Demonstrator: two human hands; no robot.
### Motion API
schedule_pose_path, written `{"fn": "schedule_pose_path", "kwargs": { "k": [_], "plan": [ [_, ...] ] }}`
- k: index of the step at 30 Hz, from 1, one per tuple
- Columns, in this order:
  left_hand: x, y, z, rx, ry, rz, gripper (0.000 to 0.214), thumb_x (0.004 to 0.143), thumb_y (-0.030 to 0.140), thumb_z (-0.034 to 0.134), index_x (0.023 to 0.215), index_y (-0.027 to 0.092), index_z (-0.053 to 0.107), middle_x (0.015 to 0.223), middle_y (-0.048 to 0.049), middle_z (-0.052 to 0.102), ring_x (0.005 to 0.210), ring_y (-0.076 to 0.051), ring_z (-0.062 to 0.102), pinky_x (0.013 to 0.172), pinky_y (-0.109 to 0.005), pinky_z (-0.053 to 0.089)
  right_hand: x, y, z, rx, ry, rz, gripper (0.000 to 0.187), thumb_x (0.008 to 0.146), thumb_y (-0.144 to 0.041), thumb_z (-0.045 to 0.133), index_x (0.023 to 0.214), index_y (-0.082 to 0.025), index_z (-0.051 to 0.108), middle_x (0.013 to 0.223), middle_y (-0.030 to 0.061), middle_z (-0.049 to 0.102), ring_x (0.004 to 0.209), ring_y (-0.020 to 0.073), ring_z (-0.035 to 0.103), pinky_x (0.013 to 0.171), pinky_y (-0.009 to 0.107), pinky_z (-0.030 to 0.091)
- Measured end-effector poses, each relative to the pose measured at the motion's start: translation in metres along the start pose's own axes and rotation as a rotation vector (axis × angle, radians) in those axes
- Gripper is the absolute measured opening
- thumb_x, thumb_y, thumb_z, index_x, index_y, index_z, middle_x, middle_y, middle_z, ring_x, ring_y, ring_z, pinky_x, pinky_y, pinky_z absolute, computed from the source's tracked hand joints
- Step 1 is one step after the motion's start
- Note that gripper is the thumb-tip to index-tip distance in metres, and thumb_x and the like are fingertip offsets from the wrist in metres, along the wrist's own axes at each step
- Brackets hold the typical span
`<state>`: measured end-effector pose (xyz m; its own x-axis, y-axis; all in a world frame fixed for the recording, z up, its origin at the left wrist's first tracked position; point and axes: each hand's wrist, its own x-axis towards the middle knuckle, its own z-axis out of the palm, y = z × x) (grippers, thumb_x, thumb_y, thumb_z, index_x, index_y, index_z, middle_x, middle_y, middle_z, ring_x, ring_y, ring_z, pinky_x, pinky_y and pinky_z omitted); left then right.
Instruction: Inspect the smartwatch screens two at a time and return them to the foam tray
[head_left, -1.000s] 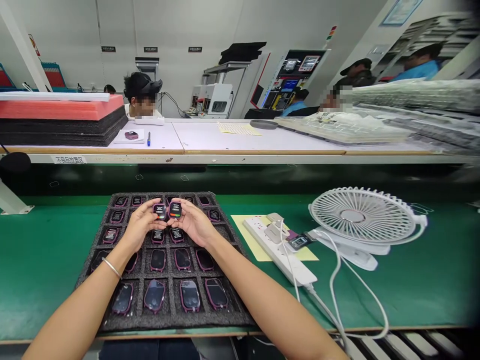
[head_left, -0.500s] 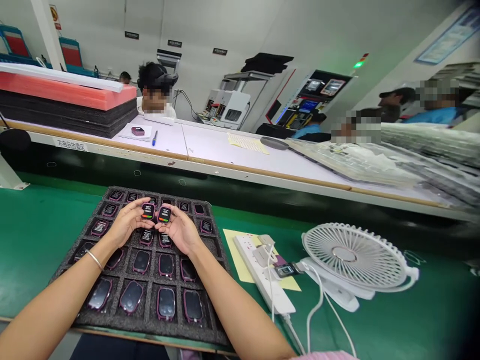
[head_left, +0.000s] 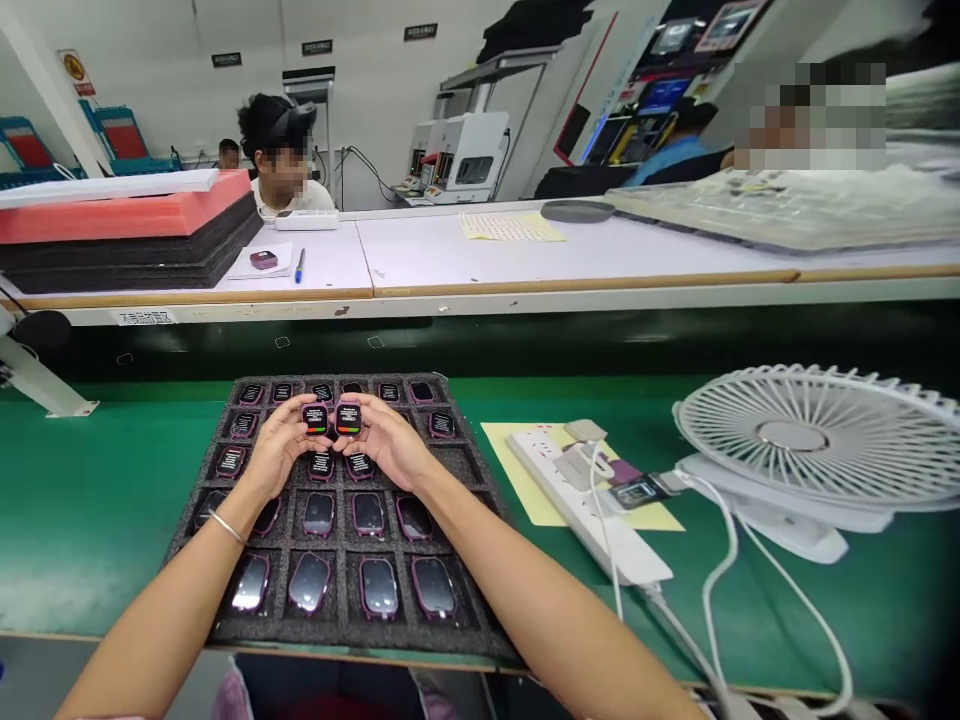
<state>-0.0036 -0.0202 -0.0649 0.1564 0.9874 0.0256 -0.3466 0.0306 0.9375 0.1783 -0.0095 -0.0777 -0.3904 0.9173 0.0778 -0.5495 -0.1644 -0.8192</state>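
Note:
Over the dark foam tray (head_left: 289,640), my left hand (head_left: 279,440) is closed on a smartwatch body (head_left: 315,420) with a dark red case. Its lit screen shows white text above a red and green strip. Beside it my right hand (head_left: 391,440) grips a second, similar smartwatch body (head_left: 349,419), also lit. Both screens face me, and the two watches are held side by side. Below the hands, rows of strapless watches lie in the tray's compartments; some screens show text, others are dark, like the front watch (head_left: 379,587). My forearms hide part of the tray.
Right of the tray, a white power strip (head_left: 577,510) lies on yellow paper, with cables trailing forward. A white fan (head_left: 791,440) stands beyond it. Across the back runs a raised shelf (head_left: 420,250) holding stacked foam (head_left: 112,215), a pen and another watch. A person (head_left: 281,165) sits behind it.
The view has turned and levelled, so the tray and my hands appear farther right. Both hands still hold their watches, which now sit more level with each other.

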Motion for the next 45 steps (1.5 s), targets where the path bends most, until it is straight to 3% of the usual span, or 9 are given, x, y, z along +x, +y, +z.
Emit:
{"fn": "schedule_pose_path", "kwargs": {
  "k": [7, 14, 23, 28, 45],
  "plan": [
    [0.002, 0.003, 0.002, 0.116, -0.007, 0.024, 0.059, 0.07, 0.021, 0.071, 0.127, 0.018, 0.057, 0.101, -0.0049, 0.069, 0.069, -0.015, 0.07, 0.069, -0.029, 0.057, -0.002, -0.006, -0.002, -0.114, 0.009, -0.074, 0.039, 0.074, -0.016, 0.07, 0.112, -0.022, 0.061, 0.104, 0.0043, 0.073, 0.072, 0.016, 0.072, 0.07, 0.03, 0.056],
    [0.0, -0.002, 0.005, 0.155, -0.038, 0.068, 0.056, 0.067, 0.014, 0.068, 0.122, 0.017, 0.059, 0.106, -0.0074, 0.07, 0.065, -0.012, 0.067, 0.068, -0.028, 0.056, -0.002, -0.003, -0.004, -0.148, 0.025, -0.103, 0.044, 0.072, -0.01, 0.066, 0.114, -0.022, 0.061, 0.095, 0.0006, 0.071, 0.073, 0.0157, 0.072, 0.072, 0.03, 0.056],
    [0.001, -0.004, 0.005, 0.181, -0.029, 0.139, 0.057, 0.069, 0.016, 0.068, 0.125, 0.017, 0.054, 0.115, -0.0085, 0.066, 0.068, -0.011, 0.069, 0.07, -0.027, 0.057, -0.001, -0.002, -0.004, -0.13, 0.015, -0.105, 0.047, 0.069, -0.008, 0.066, 0.114, -0.023, 0.06, 0.104, 0.0024, 0.073, 0.073, 0.0149, 0.073, 0.072, 0.029, 0.057],
    [0.001, -0.006, 0.005, 0.169, -0.017, 0.138, 0.057, 0.068, 0.015, 0.067, 0.124, 0.017, 0.055, 0.104, -0.0054, 0.068, 0.067, -0.011, 0.069, 0.07, -0.027, 0.057, 0.0, 0.001, -0.007, -0.14, 0.017, -0.097, 0.047, 0.071, -0.008, 0.065, 0.116, -0.024, 0.06, 0.105, 0.0032, 0.072, 0.074, 0.0148, 0.072, 0.073, 0.031, 0.057],
    [-0.004, 0.0, 0.012, 0.187, -0.013, 0.188, 0.054, 0.064, 0.014, 0.067, 0.116, 0.018, 0.052, 0.097, -0.0014, 0.065, 0.063, -0.009, 0.066, 0.062, -0.024, 0.054, -0.007, -0.003, 0.001, -0.175, -0.028, -0.08, 0.047, 0.071, -0.008, 0.065, 0.115, -0.023, 0.059, 0.099, 0.002, 0.07, 0.071, 0.0141, 0.07, 0.068, 0.029, 0.055]
  ]
}}
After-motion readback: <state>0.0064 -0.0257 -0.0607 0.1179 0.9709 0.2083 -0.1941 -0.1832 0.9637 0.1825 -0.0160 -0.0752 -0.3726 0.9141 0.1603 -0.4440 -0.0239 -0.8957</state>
